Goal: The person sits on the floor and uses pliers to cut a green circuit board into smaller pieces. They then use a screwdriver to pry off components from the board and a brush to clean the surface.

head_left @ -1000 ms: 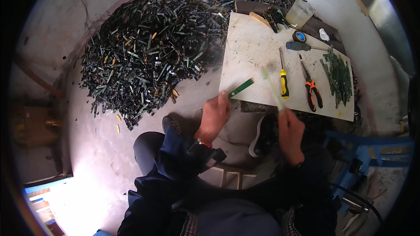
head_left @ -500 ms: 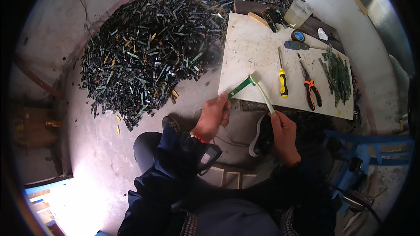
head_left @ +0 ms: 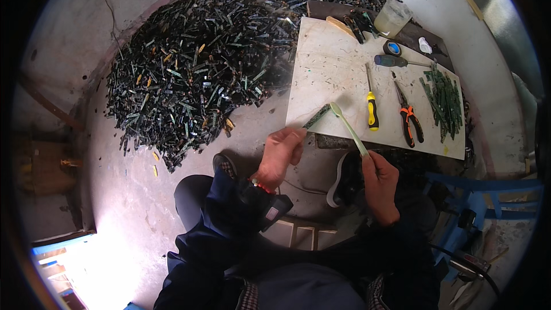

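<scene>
My left hand (head_left: 282, 152) pinches a narrow green strip (head_left: 317, 116) by its near end, the strip pointing up and right over the front edge of a white board (head_left: 333, 63). My right hand (head_left: 379, 179) grips the handle of a pale green toothbrush (head_left: 348, 128). The brush head rests against the far end of the strip. Both hands hover just in front of the board, above my knees.
On the board lie a yellow-handled screwdriver (head_left: 372, 103), orange-handled pliers (head_left: 408, 117), a dark-handled tool (head_left: 396, 61) and a bundle of green strips (head_left: 445, 100). A translucent cup (head_left: 392, 17) stands behind. A large heap of dark strips (head_left: 212, 51) covers the floor to the left. Blue frame (head_left: 482, 201) at right.
The right hand has swung the toothbrush in from the right until its head meets the green strip. The left hand has stayed nearly in place with the strip.
</scene>
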A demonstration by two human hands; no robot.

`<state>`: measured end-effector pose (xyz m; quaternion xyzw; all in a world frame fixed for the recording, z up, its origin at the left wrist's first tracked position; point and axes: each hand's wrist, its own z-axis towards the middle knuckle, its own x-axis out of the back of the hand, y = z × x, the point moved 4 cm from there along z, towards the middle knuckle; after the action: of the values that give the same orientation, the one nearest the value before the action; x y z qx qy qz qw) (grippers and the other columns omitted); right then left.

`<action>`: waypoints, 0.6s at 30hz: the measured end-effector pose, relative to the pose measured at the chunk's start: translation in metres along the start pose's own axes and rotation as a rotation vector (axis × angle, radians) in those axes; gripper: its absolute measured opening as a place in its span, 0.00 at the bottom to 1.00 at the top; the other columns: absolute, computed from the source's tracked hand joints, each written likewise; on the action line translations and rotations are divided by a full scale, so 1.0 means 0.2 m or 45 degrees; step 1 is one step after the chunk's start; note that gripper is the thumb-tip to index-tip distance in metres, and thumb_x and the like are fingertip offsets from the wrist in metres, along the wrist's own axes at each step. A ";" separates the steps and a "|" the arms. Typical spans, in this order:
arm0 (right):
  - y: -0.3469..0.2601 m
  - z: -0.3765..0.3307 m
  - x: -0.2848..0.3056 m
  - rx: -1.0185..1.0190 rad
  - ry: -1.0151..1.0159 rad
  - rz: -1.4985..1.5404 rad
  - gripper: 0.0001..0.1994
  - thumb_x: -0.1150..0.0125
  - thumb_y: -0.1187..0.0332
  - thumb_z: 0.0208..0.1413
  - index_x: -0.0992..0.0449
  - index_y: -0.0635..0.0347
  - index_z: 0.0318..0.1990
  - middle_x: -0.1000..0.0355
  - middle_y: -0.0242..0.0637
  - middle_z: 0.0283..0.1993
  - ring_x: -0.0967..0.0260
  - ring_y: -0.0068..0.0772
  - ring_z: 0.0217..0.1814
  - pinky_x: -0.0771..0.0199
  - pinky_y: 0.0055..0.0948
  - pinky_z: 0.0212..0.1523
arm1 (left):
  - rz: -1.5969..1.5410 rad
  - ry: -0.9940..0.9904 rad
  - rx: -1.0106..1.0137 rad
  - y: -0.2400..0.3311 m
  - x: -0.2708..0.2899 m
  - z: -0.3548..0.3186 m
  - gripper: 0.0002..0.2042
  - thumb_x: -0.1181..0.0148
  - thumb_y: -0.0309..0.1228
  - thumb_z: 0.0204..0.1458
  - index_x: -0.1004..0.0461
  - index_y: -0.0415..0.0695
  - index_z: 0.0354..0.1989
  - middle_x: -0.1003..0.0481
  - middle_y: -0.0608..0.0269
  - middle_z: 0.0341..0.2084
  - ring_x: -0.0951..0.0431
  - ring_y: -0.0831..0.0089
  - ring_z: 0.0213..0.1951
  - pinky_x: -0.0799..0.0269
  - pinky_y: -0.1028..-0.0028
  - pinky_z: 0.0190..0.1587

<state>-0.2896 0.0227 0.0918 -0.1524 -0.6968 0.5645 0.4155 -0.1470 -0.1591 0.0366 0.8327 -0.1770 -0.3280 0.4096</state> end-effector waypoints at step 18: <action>-0.03 0.05 -0.01 0.125 -0.066 -0.323 0.10 0.40 0.62 0.60 0.22 0.60 0.40 0.33 0.49 0.23 0.34 0.48 0.21 0.33 0.35 0.24 | 0.263 -0.037 0.007 -0.01 -0.03 -0.02 0.19 0.48 0.43 0.62 0.31 0.42 0.25 0.35 0.70 0.16 0.39 0.82 0.18 0.43 0.78 0.21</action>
<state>-0.2950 0.0123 0.0960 -0.0281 -0.6925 0.5445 0.4724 -0.1481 -0.1528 0.0390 0.8062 -0.2687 -0.2956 0.4363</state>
